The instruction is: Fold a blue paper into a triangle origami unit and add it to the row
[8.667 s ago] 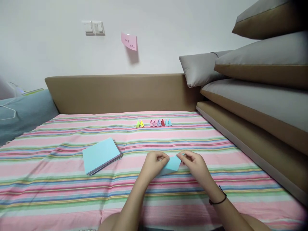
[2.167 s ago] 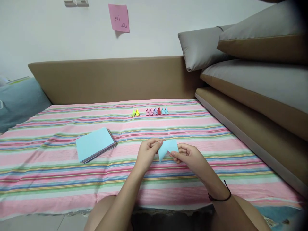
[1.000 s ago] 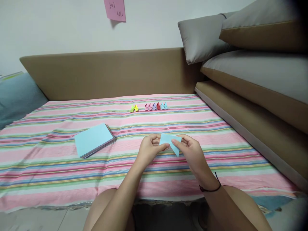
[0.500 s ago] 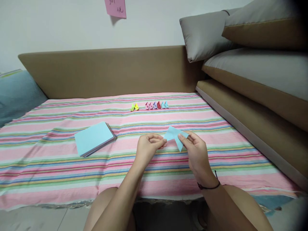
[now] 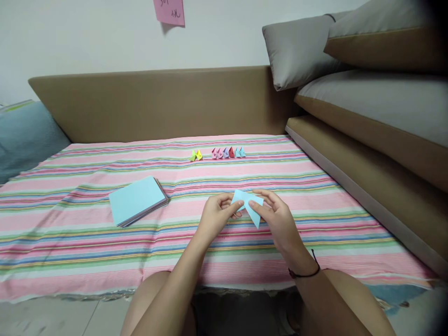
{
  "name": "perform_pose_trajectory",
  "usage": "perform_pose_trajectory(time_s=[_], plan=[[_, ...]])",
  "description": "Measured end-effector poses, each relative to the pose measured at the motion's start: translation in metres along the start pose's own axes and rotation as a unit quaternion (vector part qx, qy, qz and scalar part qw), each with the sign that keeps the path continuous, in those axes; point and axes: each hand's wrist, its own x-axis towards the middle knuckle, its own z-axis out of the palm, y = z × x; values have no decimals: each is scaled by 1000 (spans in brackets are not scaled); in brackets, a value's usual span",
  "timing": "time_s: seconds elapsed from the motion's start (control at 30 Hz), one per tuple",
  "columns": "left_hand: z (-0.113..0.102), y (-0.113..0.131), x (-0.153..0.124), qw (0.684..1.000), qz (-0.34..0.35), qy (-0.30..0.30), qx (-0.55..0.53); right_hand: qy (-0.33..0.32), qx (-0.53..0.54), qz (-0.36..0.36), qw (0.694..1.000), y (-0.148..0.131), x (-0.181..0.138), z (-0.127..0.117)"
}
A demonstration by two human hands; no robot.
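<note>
Between my two hands is a light-blue folded paper [image 5: 254,215], held above the striped cloth with a pointed flap hanging toward me. My left hand [image 5: 220,210] pinches its left part, thumb on top and fingers curled behind. My right hand [image 5: 275,212] grips the right part, the thumb pressing near the middle and the fingers behind the paper. Beyond the hands, a row of small folded paper figures [image 5: 226,153] in pink, purple, red and blue stands on the cloth. Two yellow-green paper figures [image 5: 196,155] stand just left of that row.
A stack of paper sheets [image 5: 136,198], light blue on top, lies to the left on the striped cloth [image 5: 87,242]. Grey and brown cushions [image 5: 378,102] are piled along the right side. A brown backrest [image 5: 168,105] runs across the back, and a blue pillow [image 5: 28,135] is at far left.
My right hand has moved left, closer to my left hand, and the paper has shifted left and turned slightly. The left thumb now lies further over the paper.
</note>
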Motion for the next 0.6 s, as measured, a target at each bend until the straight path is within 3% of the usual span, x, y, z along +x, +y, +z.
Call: perform_pose_trajectory(time_s=[0.2,0.33,0.43,0.6], plan=[[-5,1,1,999,-21,24,-23,-88,-14,-14,996,-9,1,-11],[-5,-2,2,999,0,36,18,-122,-71,-74,987,-8,2,-15],[-5,-5,3,997,26,33,67,-87,-93,-57,990,-6,3,-16],[-4,-4,2,995,59,-26,74,-8,-47,0,999,-6,5,-18]])
